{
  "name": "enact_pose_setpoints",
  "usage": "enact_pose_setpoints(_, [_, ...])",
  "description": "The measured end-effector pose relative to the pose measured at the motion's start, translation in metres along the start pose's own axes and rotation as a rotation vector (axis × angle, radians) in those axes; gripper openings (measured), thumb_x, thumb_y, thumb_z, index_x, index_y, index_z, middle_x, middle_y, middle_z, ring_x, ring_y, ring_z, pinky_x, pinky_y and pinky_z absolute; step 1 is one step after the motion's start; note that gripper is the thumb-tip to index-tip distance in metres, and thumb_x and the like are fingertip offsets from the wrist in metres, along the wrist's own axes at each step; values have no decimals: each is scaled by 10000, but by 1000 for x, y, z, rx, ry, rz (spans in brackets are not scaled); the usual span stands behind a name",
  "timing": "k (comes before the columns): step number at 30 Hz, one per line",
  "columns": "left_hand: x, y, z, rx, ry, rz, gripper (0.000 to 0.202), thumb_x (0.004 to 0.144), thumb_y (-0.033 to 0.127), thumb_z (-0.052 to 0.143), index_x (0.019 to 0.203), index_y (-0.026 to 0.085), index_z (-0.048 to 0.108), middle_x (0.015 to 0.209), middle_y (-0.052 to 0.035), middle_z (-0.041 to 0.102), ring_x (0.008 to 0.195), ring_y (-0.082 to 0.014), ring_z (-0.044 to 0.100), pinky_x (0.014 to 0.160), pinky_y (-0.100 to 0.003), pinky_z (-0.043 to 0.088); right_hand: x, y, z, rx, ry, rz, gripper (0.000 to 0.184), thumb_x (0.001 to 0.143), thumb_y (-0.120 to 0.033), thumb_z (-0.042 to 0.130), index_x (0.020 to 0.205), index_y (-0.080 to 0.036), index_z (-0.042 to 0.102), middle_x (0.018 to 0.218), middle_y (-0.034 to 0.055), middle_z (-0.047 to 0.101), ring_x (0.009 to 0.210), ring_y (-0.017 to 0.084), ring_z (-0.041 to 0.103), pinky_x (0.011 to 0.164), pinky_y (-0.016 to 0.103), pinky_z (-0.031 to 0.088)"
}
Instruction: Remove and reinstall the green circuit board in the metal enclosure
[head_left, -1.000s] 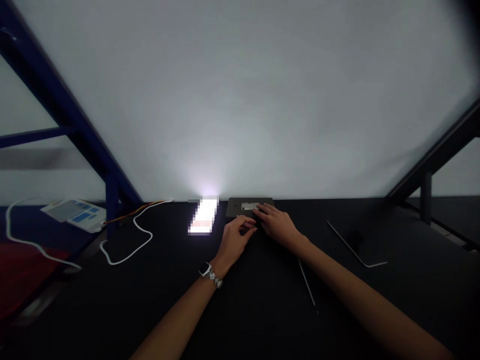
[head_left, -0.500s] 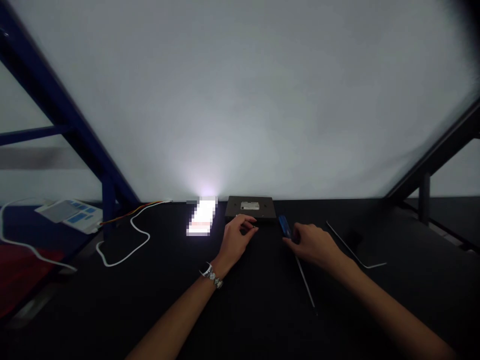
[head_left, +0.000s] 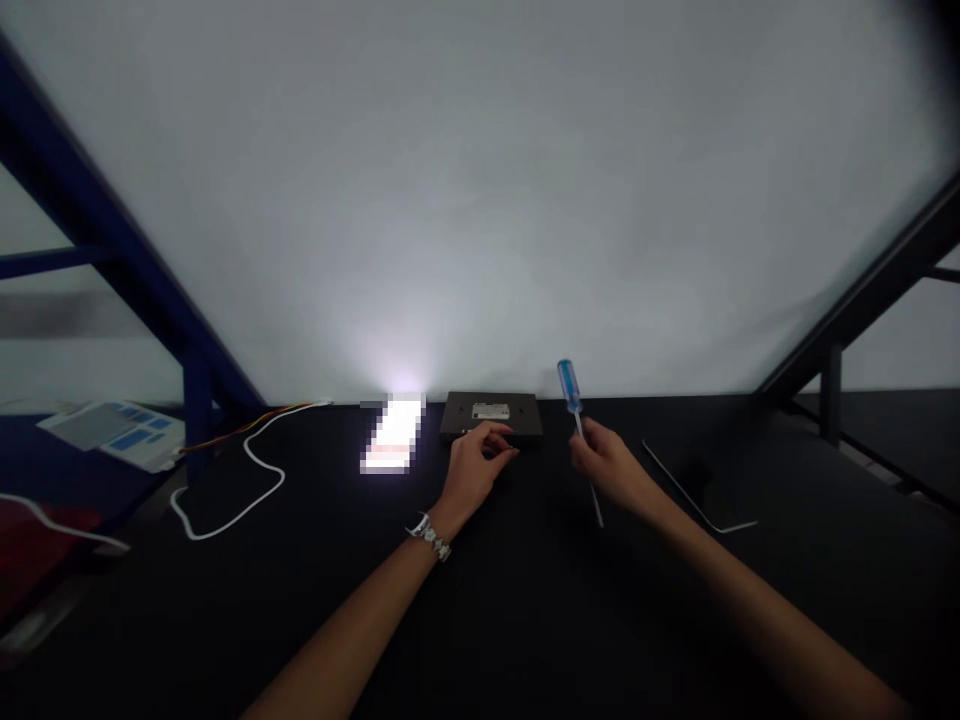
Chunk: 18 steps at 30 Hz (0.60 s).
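Observation:
My right hand (head_left: pixel 601 462) grips a screwdriver (head_left: pixel 571 388) by its long metal shaft. The clear blue handle points up and away, and the tip points down toward me over the black table. My left hand (head_left: pixel 480 465) rests at the front edge of a flat dark box (head_left: pixel 516 411), which bears a white label (head_left: pixel 490 411). Thumb and fingers of that hand are drawn together in a pinch; whatever lies between them is too small to make out. A silver wristwatch (head_left: pixel 431 537) is on the left wrist.
Left of the box lies a glowing, pixelated panel (head_left: pixel 394 433). Farther left are a white cable (head_left: pixel 244 517) and a white-and-blue device (head_left: pixel 120 432) with thin coloured wires. A bent metal rod (head_left: pixel 686 492) lies to the right. A grey wall (head_left: pixel 495 200) stands behind the table.
My right hand has raised the screwdriver off the table, now holding its shaft with the handle tilted upward. My left hand stays by the box. The view has shifted slightly right.

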<state>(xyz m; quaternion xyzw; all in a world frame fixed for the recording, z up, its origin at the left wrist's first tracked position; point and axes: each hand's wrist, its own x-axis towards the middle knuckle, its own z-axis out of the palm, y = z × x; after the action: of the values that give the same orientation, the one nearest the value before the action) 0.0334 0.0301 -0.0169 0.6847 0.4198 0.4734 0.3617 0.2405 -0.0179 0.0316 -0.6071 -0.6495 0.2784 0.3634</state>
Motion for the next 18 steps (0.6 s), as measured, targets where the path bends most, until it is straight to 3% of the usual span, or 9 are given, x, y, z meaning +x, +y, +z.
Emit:
enact_pose_setpoints(2, [-2, -2, -4, 0, 2, -32, 268, 735, 208, 716, 998, 187, 672, 754, -7, 675, 730, -167, 649, 728, -303, 521, 17, -10, 5, 284, -44, -49, 251, 924, -468, 428, 846, -229, 431, 552, -68, 512, 395, 100, 457, 384, 208, 309])
enact_pose_setpoints(4, [-3, -4, -8, 4, 6, -51, 283, 731, 210, 723, 1008, 190, 674, 755, -7, 681, 738, -171, 656, 729, -302, 520, 33, -24, 12, 425, -95, -87, 285, 909, -525, 454, 904, -243, 419, 589, -76, 551, 315, 89, 440, 304, 193, 264])
enact_pose_setpoints(9, [-5, -6, -13, 10, 9, -74, 306, 742, 212, 710, 1044, 193, 669, 778, -16, 699, 751, -177, 669, 728, -305, 528, 55, -44, 31, 519, -46, -218, 303, 887, -538, 517, 927, -250, 429, 651, -48, 604, 376, 111, 547, 326, 210, 415])
enact_pose_setpoints(18, [-6, 0, -11, -16, -19, -49, 283, 763, 193, 676, 1046, 187, 665, 794, -18, 707, 766, -170, 680, 754, -307, 545, 51, -32, 37, 490, 107, -273, 288, 913, -523, 489, 968, -242, 459, 721, -6, 638, 477, 109, 570, 448, 239, 507])
